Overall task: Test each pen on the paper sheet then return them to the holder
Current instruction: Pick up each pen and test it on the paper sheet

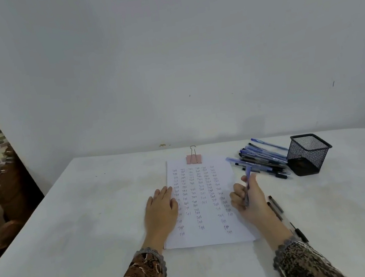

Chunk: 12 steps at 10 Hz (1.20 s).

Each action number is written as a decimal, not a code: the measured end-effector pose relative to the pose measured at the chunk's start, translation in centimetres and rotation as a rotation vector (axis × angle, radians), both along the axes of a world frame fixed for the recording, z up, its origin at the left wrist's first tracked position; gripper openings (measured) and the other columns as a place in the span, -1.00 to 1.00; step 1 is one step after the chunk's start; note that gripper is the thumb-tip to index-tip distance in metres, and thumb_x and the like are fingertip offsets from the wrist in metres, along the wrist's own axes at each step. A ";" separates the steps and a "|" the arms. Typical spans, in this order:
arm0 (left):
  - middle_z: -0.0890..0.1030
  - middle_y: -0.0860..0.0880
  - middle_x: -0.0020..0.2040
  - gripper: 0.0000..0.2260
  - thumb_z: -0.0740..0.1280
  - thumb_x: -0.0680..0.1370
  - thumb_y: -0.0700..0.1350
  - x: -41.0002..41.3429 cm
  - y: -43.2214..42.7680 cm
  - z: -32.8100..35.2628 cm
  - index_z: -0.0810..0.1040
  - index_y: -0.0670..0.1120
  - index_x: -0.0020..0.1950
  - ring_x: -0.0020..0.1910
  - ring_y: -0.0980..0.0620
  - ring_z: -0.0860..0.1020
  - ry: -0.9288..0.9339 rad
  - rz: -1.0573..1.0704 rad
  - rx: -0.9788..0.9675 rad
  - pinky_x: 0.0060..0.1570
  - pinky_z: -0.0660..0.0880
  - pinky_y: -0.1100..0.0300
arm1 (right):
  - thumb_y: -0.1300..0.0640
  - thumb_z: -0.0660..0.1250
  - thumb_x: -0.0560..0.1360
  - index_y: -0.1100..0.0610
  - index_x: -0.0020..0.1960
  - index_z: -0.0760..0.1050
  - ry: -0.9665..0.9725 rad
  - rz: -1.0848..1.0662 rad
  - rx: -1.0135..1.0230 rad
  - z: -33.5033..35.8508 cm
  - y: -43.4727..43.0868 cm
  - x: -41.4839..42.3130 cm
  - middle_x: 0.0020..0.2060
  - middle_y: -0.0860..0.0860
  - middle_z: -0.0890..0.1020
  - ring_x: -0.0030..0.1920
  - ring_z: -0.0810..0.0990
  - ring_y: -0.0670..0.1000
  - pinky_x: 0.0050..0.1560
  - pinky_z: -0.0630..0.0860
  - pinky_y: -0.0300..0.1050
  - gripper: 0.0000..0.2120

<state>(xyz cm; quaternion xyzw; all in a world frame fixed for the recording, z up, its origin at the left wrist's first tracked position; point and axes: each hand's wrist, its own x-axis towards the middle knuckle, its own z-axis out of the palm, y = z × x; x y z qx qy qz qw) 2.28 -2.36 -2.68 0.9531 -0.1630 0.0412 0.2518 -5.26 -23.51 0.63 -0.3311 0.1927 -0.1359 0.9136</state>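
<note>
White paper sheet (pixel 211 236), covered in columns of small handwritten words, lies flat. A blue pen (pixel 248 183) tilts in the right hand (pixel 247 198) at its right edge. Loose pens (pixel 262 162) lie piled beside an upright black mesh holder (pixel 308 154).

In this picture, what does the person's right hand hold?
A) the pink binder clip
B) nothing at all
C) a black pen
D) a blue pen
D: the right hand curls its fingers round a blue pen at the right edge of the paper sheet, while two black pens lie loose on the table beside that wrist.
</note>
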 end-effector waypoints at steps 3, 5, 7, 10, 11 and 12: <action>0.17 0.03 0.50 -0.59 -0.01 0.63 -0.06 0.0 0.0 0.0 0.16 -0.03 0.49 0.50 0.04 0.06 0.005 0.004 0.001 0.47 -0.05 0.14 | 0.09 0.38 0.29 0.10 -0.15 0.49 -0.231 -0.086 0.421 -1.8 0.5 0.1 -0.55 -0.06 0.31 -0.57 0.09 -0.12 -0.64 0.16 -0.30 -0.84; 0.18 0.02 0.50 -0.59 0.00 0.62 -0.07 0.0 0.0 0.0 0.18 -0.04 0.48 0.50 0.04 0.08 0.000 0.005 -0.006 0.47 -0.04 0.13 | -0.03 0.03 0.62 0.09 -0.22 0.35 -0.124 -0.147 0.367 -1.4 0.9 0.1 -0.62 -0.08 0.22 -0.66 0.08 -0.14 -0.68 0.05 -0.31 -0.68; 0.18 0.02 0.50 -0.59 0.01 0.62 -0.08 0.1 -0.1 0.0 0.18 -0.04 0.48 0.50 0.04 0.08 -0.002 0.007 -0.018 0.47 -0.04 0.13 | 0.13 0.15 0.61 0.20 0.04 0.47 0.317 -0.101 -0.567 3.3 -2.8 -2.3 -0.26 0.06 0.41 -0.47 0.36 -0.03 -0.48 0.33 -0.19 -0.83; 0.18 0.02 0.50 -0.59 0.01 0.62 -0.07 0.1 -0.1 -0.1 0.17 -0.03 0.48 0.50 0.03 0.08 -0.005 0.005 0.000 0.46 -0.04 0.13 | -0.03 0.16 0.57 0.20 0.16 0.40 0.999 0.222 -1.584 0.9 -6.9 -6.8 0.14 0.18 0.47 0.01 0.49 0.16 -0.02 0.44 -0.09 -0.68; 0.18 0.02 0.50 -0.59 0.01 0.62 -0.07 0.1 -0.1 -0.2 0.17 -0.03 0.48 0.50 0.04 0.08 0.000 0.005 -0.004 0.47 -0.04 0.13 | -0.28 0.13 0.50 0.14 0.24 0.28 1.023 0.248 -1.660 0.1 -5.3 -8.2 0.15 0.09 0.34 0.17 0.43 0.17 0.00 0.36 -0.03 -0.45; 0.18 0.02 0.50 -0.59 0.00 0.62 -0.07 0.1 -0.1 -0.2 0.17 -0.04 0.48 0.50 0.03 0.08 -0.004 0.004 0.002 0.47 -0.04 0.13 | -0.30 0.14 0.47 0.11 0.27 0.23 1.065 0.280 -1.828 -0.4 -4.1 -9.0 0.13 0.05 0.30 0.18 0.39 0.12 -0.07 0.32 -0.07 -0.42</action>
